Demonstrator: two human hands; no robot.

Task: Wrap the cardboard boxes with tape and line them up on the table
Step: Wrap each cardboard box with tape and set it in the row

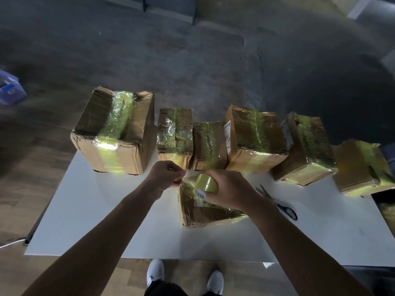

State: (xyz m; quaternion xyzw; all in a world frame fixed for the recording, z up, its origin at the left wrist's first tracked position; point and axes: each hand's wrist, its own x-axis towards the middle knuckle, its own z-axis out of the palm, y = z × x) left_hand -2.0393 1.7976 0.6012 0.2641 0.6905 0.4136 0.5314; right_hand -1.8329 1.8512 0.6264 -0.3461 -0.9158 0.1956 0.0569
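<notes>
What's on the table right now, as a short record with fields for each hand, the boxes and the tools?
right hand: grips the tape roll above the near box
left hand: pinches the tape end beside the roll
near box: partly taped, in front of the row
row: six taped boxes along the table's far edge
scissors: flat on the table, right of the near box

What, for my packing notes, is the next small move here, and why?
Probably draw the tape end leftward off the tape roll: the left hand pinches it beside the roll, the right hand grips the roll on the near box.
</notes>
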